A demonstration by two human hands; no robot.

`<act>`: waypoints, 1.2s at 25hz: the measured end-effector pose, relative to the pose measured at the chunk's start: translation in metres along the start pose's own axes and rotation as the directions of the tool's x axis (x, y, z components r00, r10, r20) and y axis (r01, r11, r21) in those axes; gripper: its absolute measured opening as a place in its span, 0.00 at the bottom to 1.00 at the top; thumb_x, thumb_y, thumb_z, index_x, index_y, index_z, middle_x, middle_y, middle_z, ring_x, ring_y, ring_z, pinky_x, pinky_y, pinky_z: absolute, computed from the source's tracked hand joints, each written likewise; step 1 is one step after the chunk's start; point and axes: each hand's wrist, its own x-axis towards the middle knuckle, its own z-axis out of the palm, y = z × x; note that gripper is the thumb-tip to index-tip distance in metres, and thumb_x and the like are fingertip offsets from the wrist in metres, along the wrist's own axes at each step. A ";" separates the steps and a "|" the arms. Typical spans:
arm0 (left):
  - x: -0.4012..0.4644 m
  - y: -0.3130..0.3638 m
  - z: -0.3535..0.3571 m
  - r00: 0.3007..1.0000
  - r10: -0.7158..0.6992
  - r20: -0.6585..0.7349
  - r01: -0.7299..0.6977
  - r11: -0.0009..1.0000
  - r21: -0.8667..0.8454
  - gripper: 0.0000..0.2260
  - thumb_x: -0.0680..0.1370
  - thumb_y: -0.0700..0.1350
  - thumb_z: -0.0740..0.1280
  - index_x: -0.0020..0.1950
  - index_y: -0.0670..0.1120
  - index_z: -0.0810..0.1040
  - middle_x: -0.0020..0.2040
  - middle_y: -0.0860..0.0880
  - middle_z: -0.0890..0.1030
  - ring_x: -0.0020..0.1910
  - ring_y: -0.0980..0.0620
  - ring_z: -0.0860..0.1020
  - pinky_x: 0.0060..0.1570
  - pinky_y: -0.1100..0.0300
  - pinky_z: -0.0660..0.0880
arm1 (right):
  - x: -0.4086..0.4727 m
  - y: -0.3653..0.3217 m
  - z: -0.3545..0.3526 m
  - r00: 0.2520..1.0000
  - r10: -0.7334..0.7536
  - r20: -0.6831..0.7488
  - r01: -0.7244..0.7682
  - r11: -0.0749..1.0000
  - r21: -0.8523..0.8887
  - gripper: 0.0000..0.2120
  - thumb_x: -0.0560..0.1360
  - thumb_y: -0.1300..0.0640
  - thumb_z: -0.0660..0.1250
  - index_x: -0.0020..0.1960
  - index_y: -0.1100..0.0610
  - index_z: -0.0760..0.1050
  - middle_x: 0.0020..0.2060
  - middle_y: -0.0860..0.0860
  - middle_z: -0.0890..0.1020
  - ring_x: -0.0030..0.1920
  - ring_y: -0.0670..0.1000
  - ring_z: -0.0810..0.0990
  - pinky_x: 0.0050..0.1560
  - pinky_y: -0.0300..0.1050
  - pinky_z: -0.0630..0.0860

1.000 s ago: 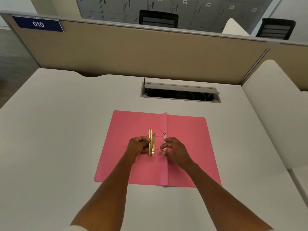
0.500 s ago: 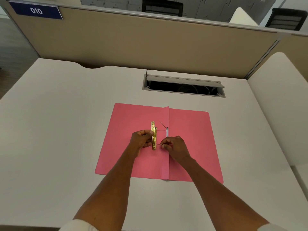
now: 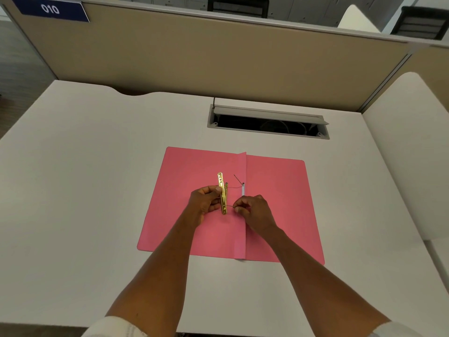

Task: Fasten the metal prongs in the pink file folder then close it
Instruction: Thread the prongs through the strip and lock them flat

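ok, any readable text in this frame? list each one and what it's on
"010": white digits on the blue sign fixed to the top left of the desk divider.
Small tags on the lockers behind the divider: too small and cut off to read.
Pink folder, gold fastener bar: no print that can be made out.

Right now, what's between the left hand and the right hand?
In the head view, the gold fastener bar, held upright by the left hand, and a thin metal prong pinched by the right hand, above the pink folder.
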 end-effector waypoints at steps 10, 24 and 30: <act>-0.003 -0.001 0.015 1.000 0.001 0.013 -0.001 1.000 0.017 0.02 0.77 0.40 0.71 0.49 0.43 0.82 0.37 0.48 0.84 0.32 0.54 0.83 0.39 0.60 0.83 | 0.001 0.007 0.003 1.000 -0.013 -0.004 0.013 0.999 0.036 0.05 0.73 0.53 0.69 0.46 0.45 0.84 0.40 0.39 0.85 0.50 0.51 0.78 0.54 0.48 0.72; 0.002 -0.004 0.020 0.997 0.045 0.059 -0.049 0.996 0.072 0.04 0.78 0.41 0.70 0.51 0.44 0.82 0.40 0.46 0.84 0.32 0.54 0.82 0.39 0.58 0.83 | 0.057 -0.017 -0.030 0.991 0.000 -0.134 0.003 1.000 0.023 0.13 0.75 0.57 0.71 0.59 0.51 0.80 0.57 0.50 0.83 0.55 0.53 0.77 0.54 0.47 0.74; 0.001 0.001 0.021 0.996 0.039 0.079 -0.044 0.997 0.068 0.03 0.79 0.40 0.68 0.49 0.45 0.82 0.39 0.46 0.82 0.28 0.57 0.81 0.34 0.63 0.82 | 0.071 -0.015 -0.023 0.997 -0.004 -0.081 -0.001 0.998 -0.060 0.08 0.76 0.58 0.68 0.52 0.50 0.84 0.48 0.48 0.86 0.53 0.49 0.70 0.47 0.43 0.64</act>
